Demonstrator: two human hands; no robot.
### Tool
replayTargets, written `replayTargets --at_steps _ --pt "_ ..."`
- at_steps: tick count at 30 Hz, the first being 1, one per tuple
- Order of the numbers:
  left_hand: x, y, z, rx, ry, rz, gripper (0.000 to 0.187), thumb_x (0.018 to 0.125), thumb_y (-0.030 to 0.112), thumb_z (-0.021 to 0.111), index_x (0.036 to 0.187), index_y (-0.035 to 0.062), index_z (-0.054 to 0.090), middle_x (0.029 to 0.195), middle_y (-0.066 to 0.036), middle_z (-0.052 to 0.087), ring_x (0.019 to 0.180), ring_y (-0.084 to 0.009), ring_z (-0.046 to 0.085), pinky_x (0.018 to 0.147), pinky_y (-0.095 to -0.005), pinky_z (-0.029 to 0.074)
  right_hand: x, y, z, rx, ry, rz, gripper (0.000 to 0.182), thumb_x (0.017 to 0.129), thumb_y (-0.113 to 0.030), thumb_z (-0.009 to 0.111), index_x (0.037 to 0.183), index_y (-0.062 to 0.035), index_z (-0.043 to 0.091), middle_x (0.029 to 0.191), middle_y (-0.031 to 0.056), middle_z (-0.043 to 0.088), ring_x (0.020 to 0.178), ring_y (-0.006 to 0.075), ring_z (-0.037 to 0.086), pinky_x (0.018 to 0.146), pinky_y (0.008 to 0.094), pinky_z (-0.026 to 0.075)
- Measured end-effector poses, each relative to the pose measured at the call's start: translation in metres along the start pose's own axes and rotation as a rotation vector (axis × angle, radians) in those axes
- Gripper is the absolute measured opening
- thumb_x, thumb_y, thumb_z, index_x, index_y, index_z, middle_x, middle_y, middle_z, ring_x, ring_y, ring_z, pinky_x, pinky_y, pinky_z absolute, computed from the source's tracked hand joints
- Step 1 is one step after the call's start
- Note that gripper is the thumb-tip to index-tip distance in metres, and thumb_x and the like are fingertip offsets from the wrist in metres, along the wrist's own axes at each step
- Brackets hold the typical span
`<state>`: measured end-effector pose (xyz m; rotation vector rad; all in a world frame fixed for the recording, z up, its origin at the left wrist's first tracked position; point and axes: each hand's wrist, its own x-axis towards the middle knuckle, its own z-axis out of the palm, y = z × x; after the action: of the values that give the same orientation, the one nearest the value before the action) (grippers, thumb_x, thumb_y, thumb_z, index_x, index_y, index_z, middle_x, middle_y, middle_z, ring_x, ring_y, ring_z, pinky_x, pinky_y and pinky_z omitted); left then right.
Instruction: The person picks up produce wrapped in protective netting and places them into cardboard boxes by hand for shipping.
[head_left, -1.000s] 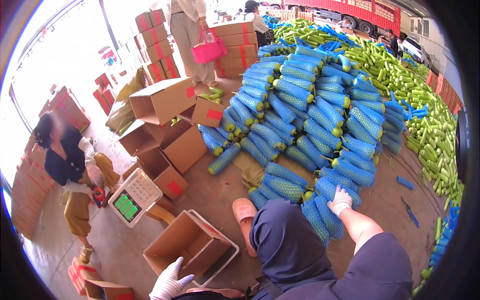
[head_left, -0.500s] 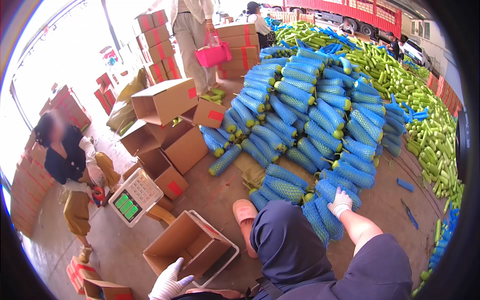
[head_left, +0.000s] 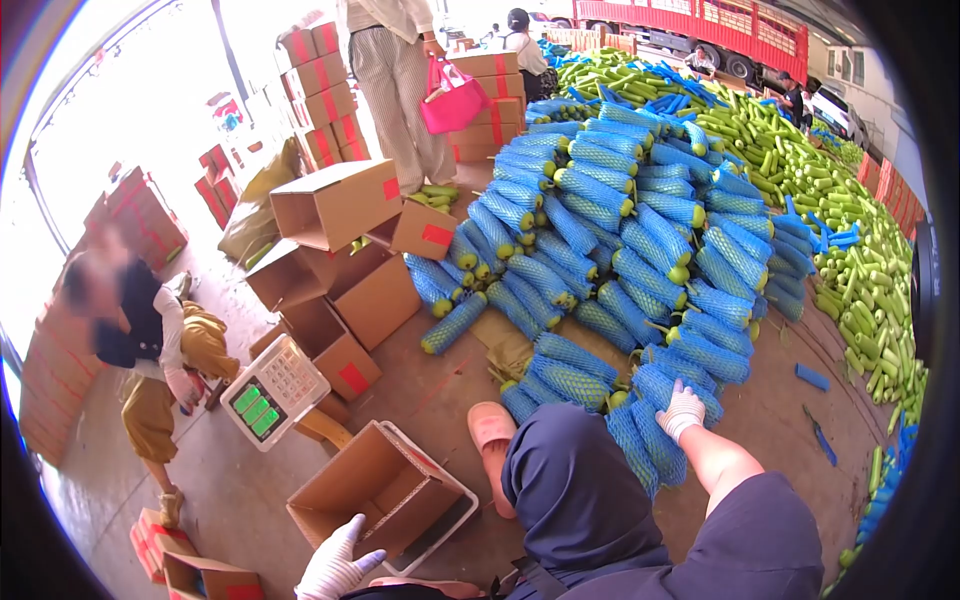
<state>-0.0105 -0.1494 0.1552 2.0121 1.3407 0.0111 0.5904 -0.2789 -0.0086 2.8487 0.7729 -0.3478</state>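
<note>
My right hand point(head_left: 682, 410), in a white glove, is on a long green gourd in a blue foam net point(head_left: 660, 385) at the near end of the pile. Its fingers curl over the net; the underside of the grip is hidden. My left hand point(head_left: 340, 565), gloved too, hangs beside the near edge of an open cardboard box point(head_left: 330, 490). Thumb and fingers are spread, holding nothing. That box sits on a scale platform point(head_left: 462, 505), and the scale's display point(head_left: 275, 390) shows green digits. More netted gourds point(head_left: 565, 375) lie in rows before my knee.
Open cardboard boxes point(head_left: 375, 300) are stacked ahead on the left. A person in a dark vest point(head_left: 145, 320) bends beside the scale display. Another person holds a pink bag point(head_left: 455, 100). Bare green gourds point(head_left: 800, 190) heap up at the right, with a red truck point(head_left: 700, 35) behind.
The person in the dark vest has bent lower and shifted an arm. The pink bag has swung slightly. My hands stay in nearly the same places.
</note>
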Motion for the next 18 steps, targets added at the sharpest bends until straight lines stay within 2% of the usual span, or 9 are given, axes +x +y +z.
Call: replayTargets --at_steps 18 --pt "-0.0035 -0.0054 0.001 0.023 0.034 0.017 0.08 0.083 0.032 0.078 0.145 -0.0003 0.04 0.14 -0.024 0.051 0.13 -0.0342 0.051 0.108 -0.0376 0.042 0.0005 -0.0002 0.0016 -0.006 0.011 0.001 0.099 0.075 -0.047 0.073 0.151 -0.0052 0.025 0.137 0.0189 0.049 0.122 0.0322 0.055 0.097 0.0453 0.048"
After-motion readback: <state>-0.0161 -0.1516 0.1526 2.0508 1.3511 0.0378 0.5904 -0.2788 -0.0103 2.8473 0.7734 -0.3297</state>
